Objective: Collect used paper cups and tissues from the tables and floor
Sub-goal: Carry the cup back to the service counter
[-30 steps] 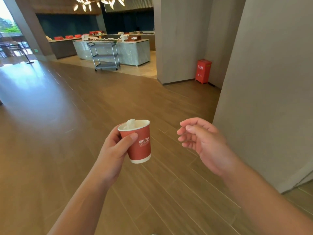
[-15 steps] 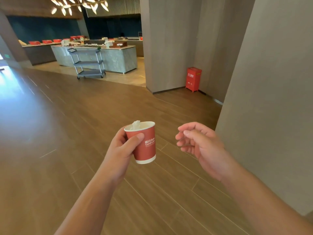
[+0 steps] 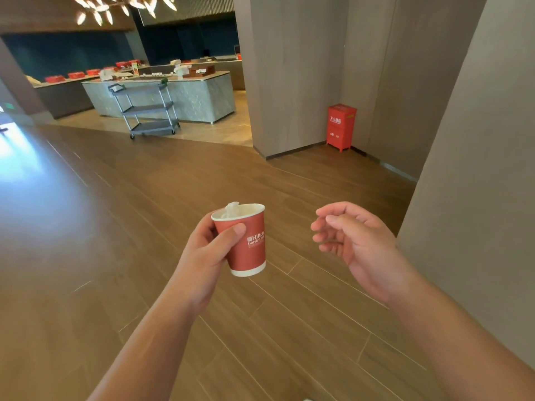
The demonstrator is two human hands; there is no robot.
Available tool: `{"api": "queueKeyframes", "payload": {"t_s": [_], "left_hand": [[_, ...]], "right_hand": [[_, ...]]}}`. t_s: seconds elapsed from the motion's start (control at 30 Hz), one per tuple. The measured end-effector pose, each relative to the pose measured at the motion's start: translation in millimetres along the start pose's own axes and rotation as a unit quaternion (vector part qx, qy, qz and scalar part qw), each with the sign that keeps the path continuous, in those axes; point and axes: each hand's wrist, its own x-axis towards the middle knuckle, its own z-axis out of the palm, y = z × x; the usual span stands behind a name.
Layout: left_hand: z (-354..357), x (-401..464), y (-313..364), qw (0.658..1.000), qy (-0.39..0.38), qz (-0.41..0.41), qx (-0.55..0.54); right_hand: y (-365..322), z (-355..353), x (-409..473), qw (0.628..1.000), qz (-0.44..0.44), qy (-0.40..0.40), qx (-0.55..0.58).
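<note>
Red paper cup [image 3: 246, 241] is gripped by the left hand [image 3: 207, 253], thumb [image 3: 228, 237] laid across the near side just under the rim, remaining fingers wrapped behind and mostly hidden. Cup is held roughly upright, tilted slightly, well above the wood floor [image 3: 121, 227], at mid-frame. White "Hilton Garden Inn" print is seen on its side; white band at the base. A crumpled white tissue [image 3: 231, 209] is stuffed inside, poking just above the rim on the far-left side. Right hand [image 3: 359, 244] is held out beside the cup, apart from it, nothing in it: fingers loosely curled, palm turned toward the cup, thumb on top. Both forearms are bare and extended from the bottom of the frame. To the right, a large grey pillar [image 3: 477, 183] is seen close to the right arm. Further back, a second grey column [image 3: 289, 73] stands at the floor's edge, with a red cabinet [image 3: 341, 127] placed in the corner to its right, white characters on its front. Far left-centre, a grey three-shelf cart [image 3: 146, 110] is parked in front of a marble-faced counter [image 3: 199, 96]; small items on the countertop are too far off to identify. Red trays [image 3: 73, 75] are lined up on a darker counter behind. Leaf-shaped ceiling lights [image 3: 121, 7] are lit at top left.
</note>
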Motion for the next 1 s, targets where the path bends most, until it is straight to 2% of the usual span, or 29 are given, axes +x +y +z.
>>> {"api": "queueKeyframes", "payload": {"t_s": [0.27,0.5,0.8,1.0], "left_hand": [[2,166,3,1.000,0.003,0.007,0.017],[-13,270,-8,1.000,-0.005,0.009,-0.005],[-67,457,-48,0.999,-0.029,0.009,-0.038],[-89,610,-56,0.995,-0.087,0.002,-0.056]], "right_hand": [[-19,-10,172,1.000,-0.004,0.002,0.003],[-15,-6,271,1.000,0.001,0.003,-0.025],[17,23,433,0.995,0.009,0.073,-0.062],[16,53,558,0.990,0.001,0.127,-0.068]]}}
